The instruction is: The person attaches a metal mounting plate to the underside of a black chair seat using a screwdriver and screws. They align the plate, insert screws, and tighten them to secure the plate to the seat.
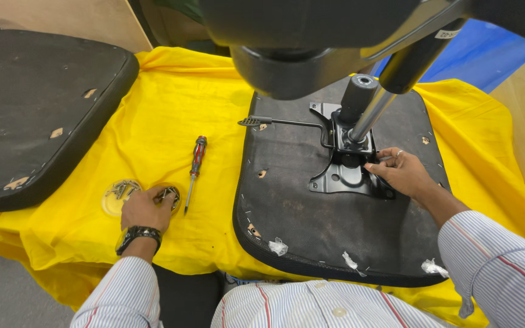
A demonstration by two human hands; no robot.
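Note:
An upturned black chair seat [311, 225] lies on a yellow cloth [171, 109]. A black metal mechanism plate [343, 173] with a lever [274, 122] and a chrome gas cylinder [369, 115] sits on its underside. My right hand [403, 173] rests on the plate's right edge, fingers touching the metal. My left hand [146, 209], with a black wristwatch, reaches into a small clear lid of screws [168, 194]; whether it holds a screw I cannot tell. A second clear lid with screws [120, 193] lies just left of it. A red-handled screwdriver [194, 170] lies beside that hand.
Another black seat cushion [37, 103] lies at the left, partly on the cloth. The chair base [311, 42] looms overhead at the top. A blue sheet [487, 54] and wooden floor show at the far right.

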